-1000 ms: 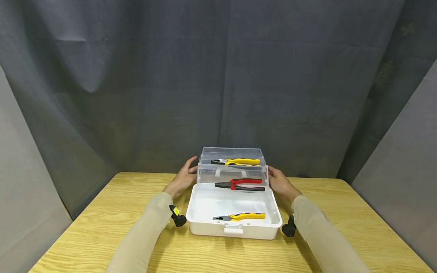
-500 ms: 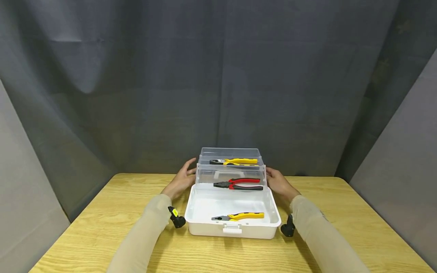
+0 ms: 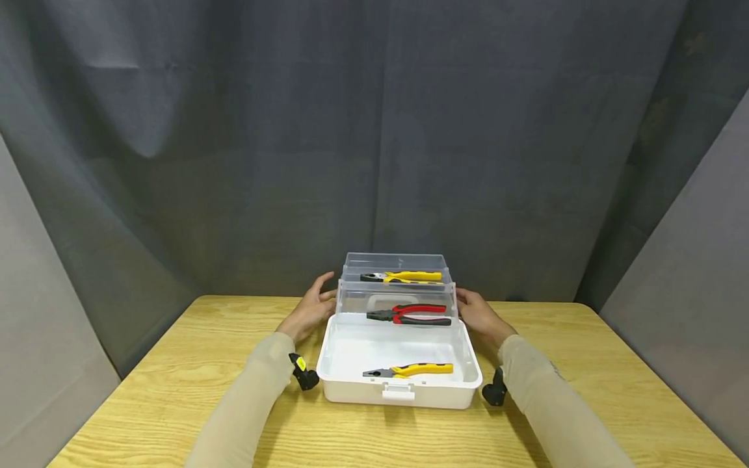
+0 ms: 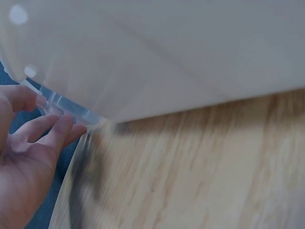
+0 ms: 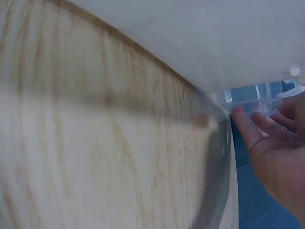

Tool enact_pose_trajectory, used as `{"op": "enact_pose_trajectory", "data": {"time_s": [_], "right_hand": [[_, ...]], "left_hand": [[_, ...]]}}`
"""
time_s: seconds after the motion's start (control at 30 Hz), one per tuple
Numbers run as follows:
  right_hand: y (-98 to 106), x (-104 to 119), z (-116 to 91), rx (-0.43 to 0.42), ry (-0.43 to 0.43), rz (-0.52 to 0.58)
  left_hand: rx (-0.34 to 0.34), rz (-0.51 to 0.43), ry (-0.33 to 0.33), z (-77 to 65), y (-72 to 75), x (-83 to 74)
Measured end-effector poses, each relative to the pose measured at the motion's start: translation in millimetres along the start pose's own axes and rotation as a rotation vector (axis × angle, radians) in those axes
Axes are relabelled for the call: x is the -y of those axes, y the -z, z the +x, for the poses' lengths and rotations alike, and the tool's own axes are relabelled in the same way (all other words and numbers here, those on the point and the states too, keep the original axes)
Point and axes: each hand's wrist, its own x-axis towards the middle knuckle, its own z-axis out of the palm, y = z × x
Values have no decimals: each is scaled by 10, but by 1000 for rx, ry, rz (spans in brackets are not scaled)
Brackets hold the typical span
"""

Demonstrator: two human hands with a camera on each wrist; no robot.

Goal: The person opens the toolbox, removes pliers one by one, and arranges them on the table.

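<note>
One white toolbox (image 3: 345, 392), open, standing near the middle of a wood-grain table (image 3: 632, 390); a white latch (image 3: 398, 392) on its front wall. Inside the base, just behind the front rim: yellow-and-black pliers (image 3: 417, 370), partly hidden by that rim. Above the base, two stepped clear trays: the lower tray (image 3: 352, 300), with red-and-black pliers (image 3: 400, 312); the upper tray (image 3: 352, 275), with a second yellow-and-black pair (image 3: 417, 275), its lower part seen through plastic. Behind these, a clear rear panel (image 3: 394, 260). Left hand (image 3: 307, 312): at the left side of the clear parts, fingers spread apart, tips against the plastic. Right hand (image 3: 481, 317): at the opposite side, fingertips likewise on clear plastic. Whether either hand pinches it cannot be told, as the plastic and other fingers cover some tips. Surroundings: a dark grey curtain (image 3: 292, 162) behind the table, a pale panel (image 3: 41, 325) at left, another (image 3: 696, 273) at right; beige sleeves on both arms; a black device at each wrist, the left one (image 3: 303, 375) bearing a yellow patch. Markings: a small dark mark (image 3: 557, 371) on the right sleeve, too small to read.
</note>
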Motion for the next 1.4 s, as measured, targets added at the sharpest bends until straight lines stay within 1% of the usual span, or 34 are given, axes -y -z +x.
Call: {"op": "enact_pose_trajectory", "data": {"time_s": [0.17, 0.23, 0.33, 0.37, 0.43, 0.47, 0.57, 0.6, 0.7, 0.8, 0.93, 1.03, 1.1, 1.23, 1.3, 1.4], "right_hand": [[1, -21, 23, -2, -14, -25], [3, -21, 15, -7, -26, -42], [29, -19, -10, -16, -73, -35], [45, -14, -22, -26, -92, -31], [98, -13, -34, -59, -100, -54], [130, -6, -44, -73, -96, -61], [242, 53, -117, -129, -29, -132], [281, 72, -141, -146, -3, -153], [383, 137, -217, -183, 48, -168], [459, 181, -254, -218, 89, -210], [488, 287, -280, -252, 176, -305], [470, 398, -296, -269, 236, -357], [451, 486, -306, -268, 259, -377], [358, 694, -281, -227, 287, -377], [293, 789, -247, -193, 302, -368], [170, 912, -185, -135, 323, -361]], "left_hand": [[-10, 45, -1, 0, -23, -8], [-28, 76, 5, -8, -29, -18], [-65, 123, 13, -45, -29, -60], [-79, 143, 15, -62, -25, -84], [-94, 182, 7, -94, -2, -133], [-101, 203, 1, -113, 9, -164], [-103, 235, -28, -173, 39, -268], [-103, 238, -39, -198, 47, -305], [-97, 236, -68, -283, 62, -399], [-80, 246, -76, -369, 64, -443], [-53, 276, -75, -504, 35, -476], [-42, 322, -80, -639, -17, -515], [-30, 348, -90, -738, -62, -548], [-13, 377, -85, -976, -144, -622], [1, 379, -84, -1094, -182, -645], [-1, 368, -78, -1258, -238, -649]]}}
